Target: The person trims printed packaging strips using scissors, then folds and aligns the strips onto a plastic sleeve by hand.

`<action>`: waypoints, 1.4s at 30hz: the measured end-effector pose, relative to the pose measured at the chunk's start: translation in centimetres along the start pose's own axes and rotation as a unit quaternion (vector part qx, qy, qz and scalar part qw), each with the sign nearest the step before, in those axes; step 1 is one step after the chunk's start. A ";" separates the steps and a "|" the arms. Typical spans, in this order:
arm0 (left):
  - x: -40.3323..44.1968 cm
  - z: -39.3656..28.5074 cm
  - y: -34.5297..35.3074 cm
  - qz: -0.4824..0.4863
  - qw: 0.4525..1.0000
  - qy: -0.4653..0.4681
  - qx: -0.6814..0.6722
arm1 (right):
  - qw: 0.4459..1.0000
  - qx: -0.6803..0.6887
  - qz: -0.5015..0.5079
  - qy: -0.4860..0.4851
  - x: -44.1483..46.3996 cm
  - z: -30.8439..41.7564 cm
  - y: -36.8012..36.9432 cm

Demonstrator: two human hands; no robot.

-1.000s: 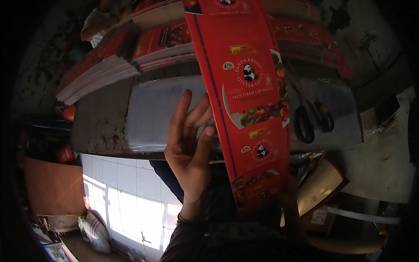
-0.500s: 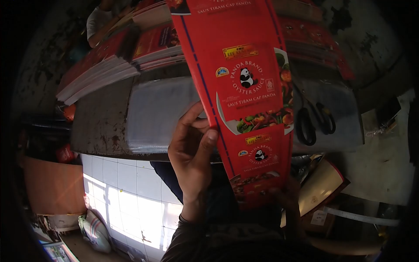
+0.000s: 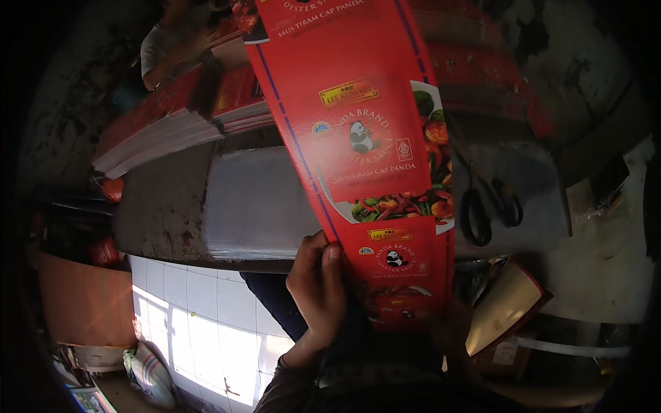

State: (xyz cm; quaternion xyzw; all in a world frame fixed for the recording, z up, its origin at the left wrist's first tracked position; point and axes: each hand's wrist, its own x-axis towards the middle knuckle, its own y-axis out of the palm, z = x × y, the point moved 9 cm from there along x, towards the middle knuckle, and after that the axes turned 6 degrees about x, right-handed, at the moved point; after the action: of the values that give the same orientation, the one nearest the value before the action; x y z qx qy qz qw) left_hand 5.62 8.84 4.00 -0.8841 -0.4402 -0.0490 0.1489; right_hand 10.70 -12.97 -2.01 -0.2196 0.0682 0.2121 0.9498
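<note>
A long red printed sheet (image 3: 344,62) with panda pictures and food photos rises from my lap across the middle of the view. My left hand (image 3: 319,275) pinches its left edge between thumb and fingers, low on the sheet. In deep shadow at the sheet's lower right edge is my right hand (image 3: 451,327); its fingers are too dark to make out. Behind the sheet, black-handled scissors (image 3: 490,210) lie on the right part of the table (image 3: 155,206). A stack of clear plastic sheets (image 3: 258,206) lies left of the red sheet.
Stacks of red printed sheets (image 3: 162,127) line the table's far side. Beyond them at the upper left is another person's arm (image 3: 157,58). An orange-brown container (image 3: 86,296) and a striped sack (image 3: 150,375) stand at the lower left. A cardboard piece (image 3: 506,310) leans at the lower right.
My left hand has closed on the sheet's left edge and moved down, nearer my body. The upper part of the sheet has shifted left and tilted.
</note>
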 end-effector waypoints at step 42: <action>-1.3 10.4 -17.5 -0.278 0.938 -0.094 -0.184 | 0.915 -0.322 -0.144 -0.196 6.3 10.1 -8.1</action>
State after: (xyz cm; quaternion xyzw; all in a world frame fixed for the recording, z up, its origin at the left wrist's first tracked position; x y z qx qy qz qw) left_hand -9.50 21.03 -2.32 -0.7391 -0.6636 -0.0851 -0.0781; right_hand 20.23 -12.73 8.81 -0.4754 -0.2240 0.1226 0.8419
